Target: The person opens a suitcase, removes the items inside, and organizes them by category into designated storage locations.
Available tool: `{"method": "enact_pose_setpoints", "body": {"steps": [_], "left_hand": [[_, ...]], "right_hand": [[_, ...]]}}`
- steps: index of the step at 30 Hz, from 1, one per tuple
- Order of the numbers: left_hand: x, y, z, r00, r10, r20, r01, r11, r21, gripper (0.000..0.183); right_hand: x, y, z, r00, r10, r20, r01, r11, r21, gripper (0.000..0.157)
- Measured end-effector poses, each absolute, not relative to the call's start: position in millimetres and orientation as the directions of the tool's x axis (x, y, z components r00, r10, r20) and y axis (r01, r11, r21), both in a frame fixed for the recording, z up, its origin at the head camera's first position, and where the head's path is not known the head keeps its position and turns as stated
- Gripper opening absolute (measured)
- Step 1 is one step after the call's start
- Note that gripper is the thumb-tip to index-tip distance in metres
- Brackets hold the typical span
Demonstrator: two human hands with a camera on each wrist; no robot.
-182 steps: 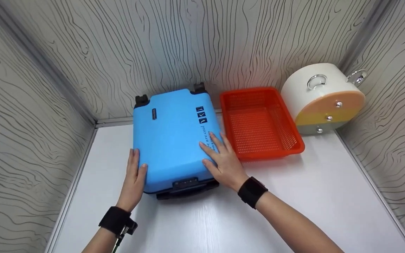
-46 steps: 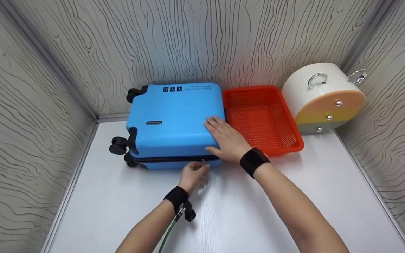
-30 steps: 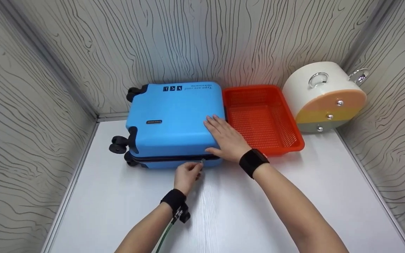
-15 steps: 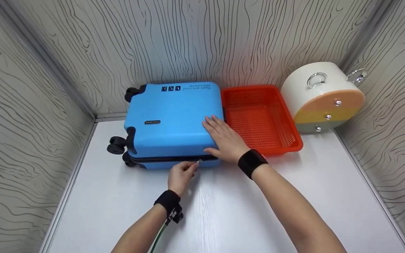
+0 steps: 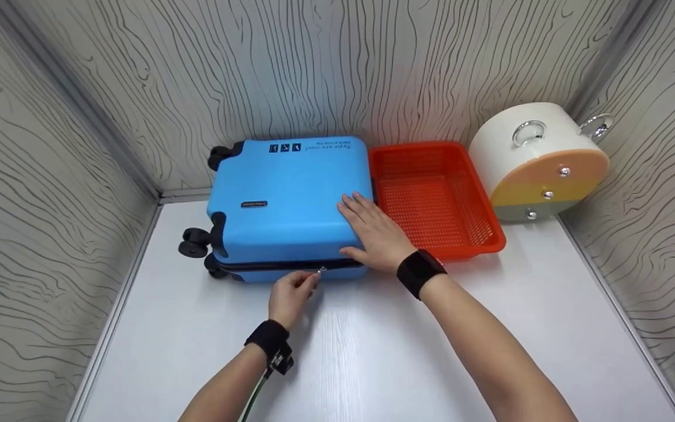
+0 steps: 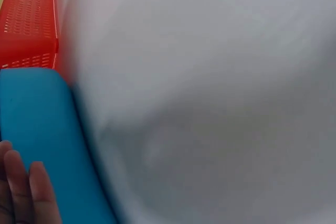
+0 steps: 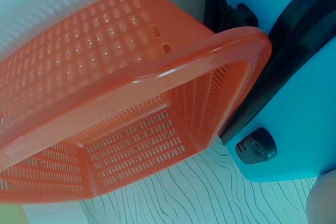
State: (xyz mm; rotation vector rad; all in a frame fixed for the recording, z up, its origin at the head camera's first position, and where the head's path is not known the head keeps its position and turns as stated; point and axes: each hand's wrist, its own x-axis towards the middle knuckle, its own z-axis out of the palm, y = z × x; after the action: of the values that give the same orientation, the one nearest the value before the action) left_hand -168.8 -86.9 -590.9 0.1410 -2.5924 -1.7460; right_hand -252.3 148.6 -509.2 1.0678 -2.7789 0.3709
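A light blue suitcase [image 5: 296, 181] lies flat against the back wall, wheels toward the left. Along its near side runs a dark zipper [image 5: 267, 265]. Thumb and fingers of my left hand [image 5: 288, 298] pinch a small metal zipper pull [image 5: 321, 270] on that seam, right of the side's middle. My right hand [image 5: 379, 237] rests with extended fingers on the suitcase's top near its right front corner. In the left wrist view some fingers [image 6: 39, 184] show at the lower left beside the blue shell; the pull is out of sight there.
A red perforated plastic basket [image 5: 497, 240] stands directly right of the suitcase. Farther right, by the back corner, is a white drum-shaped box [image 5: 513, 132] with a striped front and silver knobs. White tabletop [image 5: 337, 363] lies in front.
Six seconds ago the suitcase's wheels faced the wall; it has since turned with them to the left. Over the last second my left hand and the pull have slid left; the right hand stays put.
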Motion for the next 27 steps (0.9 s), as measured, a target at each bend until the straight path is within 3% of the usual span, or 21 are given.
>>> {"method": "enact_pose_setpoints", "body": {"steps": [27], "left_hand": [[-163,-162,-597,-0.962,-0.266,-0.058,-0.162,0.387,0.908,0.022]], "right_hand": [[-253,149,-509,-0.753,-0.630,0.190,-0.658,0.723,-0.211,0.090]]}}
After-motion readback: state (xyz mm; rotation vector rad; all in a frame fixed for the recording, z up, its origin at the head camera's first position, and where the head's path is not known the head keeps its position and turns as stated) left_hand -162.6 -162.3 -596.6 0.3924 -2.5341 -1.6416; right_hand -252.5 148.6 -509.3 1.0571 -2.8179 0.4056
